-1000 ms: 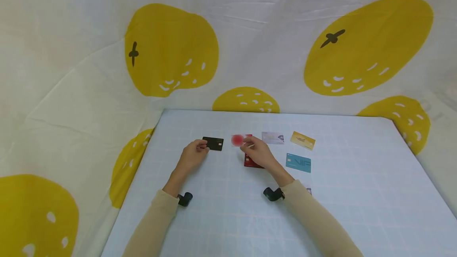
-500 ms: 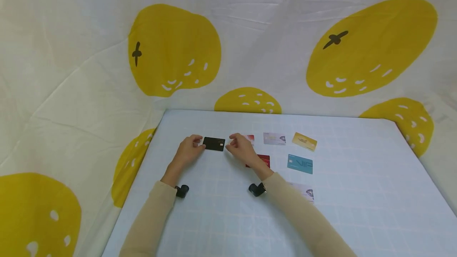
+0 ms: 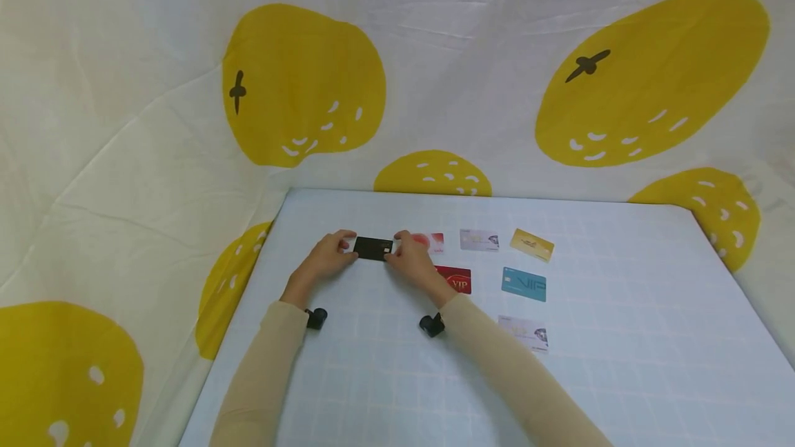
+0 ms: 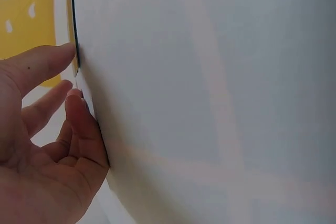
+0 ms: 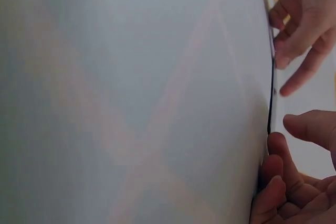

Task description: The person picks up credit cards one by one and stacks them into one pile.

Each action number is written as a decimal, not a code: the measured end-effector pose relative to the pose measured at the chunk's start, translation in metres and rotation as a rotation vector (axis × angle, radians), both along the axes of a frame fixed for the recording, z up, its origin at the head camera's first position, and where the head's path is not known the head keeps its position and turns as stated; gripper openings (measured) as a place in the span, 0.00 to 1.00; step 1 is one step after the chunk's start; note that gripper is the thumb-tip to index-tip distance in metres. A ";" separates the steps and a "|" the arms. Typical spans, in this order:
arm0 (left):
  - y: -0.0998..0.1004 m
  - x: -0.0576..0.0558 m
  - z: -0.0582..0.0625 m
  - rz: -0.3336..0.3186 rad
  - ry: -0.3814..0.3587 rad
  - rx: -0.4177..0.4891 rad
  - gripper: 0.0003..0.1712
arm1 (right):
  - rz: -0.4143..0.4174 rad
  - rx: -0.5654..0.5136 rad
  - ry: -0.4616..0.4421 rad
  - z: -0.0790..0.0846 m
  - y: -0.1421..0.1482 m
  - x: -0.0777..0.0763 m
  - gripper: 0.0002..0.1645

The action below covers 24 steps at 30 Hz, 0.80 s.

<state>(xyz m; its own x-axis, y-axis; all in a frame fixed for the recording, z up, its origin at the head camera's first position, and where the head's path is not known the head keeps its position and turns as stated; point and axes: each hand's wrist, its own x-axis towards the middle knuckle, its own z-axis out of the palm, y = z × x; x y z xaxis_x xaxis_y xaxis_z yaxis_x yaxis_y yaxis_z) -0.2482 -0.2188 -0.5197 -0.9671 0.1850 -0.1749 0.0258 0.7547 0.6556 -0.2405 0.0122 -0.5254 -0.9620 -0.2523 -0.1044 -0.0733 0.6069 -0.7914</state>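
A black card [image 3: 373, 248] with a chip lies on the table between my two hands. My left hand [image 3: 329, 254] is at its left edge, thumb near the lower left corner and forefinger near the upper left. My right hand [image 3: 415, 259] is at the opposite edge, its thumb touching the lower right corner and its forefinger by the upper right. In the left wrist view the left thumb [image 4: 44, 64] meets the end of a thin dark edge, seen side-on. The right thumb [image 5: 310, 127] appears in the right wrist view with a gap beneath it.
Right of the black card lie a red-and-white card [image 3: 435, 243], a red VIP card [image 3: 456, 279], a pale card [image 3: 479, 240], a gold card [image 3: 532, 245], a teal VIP card [image 3: 524, 284] and another pale card [image 3: 526, 332]. The right hand and forearm partly cover the nearer ones.
My right hand has moved left from over the red-and-white card to the black card's right edge. My left hand stays at the left edge. The black card has not visibly moved on the table.
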 end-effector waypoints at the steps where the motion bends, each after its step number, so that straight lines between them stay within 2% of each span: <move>1: 0.000 -0.001 0.000 -0.003 0.002 -0.007 0.30 | -0.003 0.018 0.004 0.000 -0.001 0.000 0.30; 11: 0.004 0.000 0.002 -0.012 0.008 -0.020 0.31 | -0.005 0.126 0.064 0.001 -0.007 0.004 0.30; 24: 0.006 0.003 0.006 -0.030 0.029 -0.040 0.31 | -0.001 0.141 0.046 0.003 -0.010 0.005 0.27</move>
<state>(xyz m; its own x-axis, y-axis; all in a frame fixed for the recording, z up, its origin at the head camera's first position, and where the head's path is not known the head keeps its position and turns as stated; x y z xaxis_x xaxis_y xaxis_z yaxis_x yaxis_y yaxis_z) -0.2450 -0.2131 -0.5140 -0.9660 0.2072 -0.1546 0.0672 0.7786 0.6239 -0.2353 0.0027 -0.5219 -0.9668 -0.2373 -0.0944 -0.1070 0.7121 -0.6939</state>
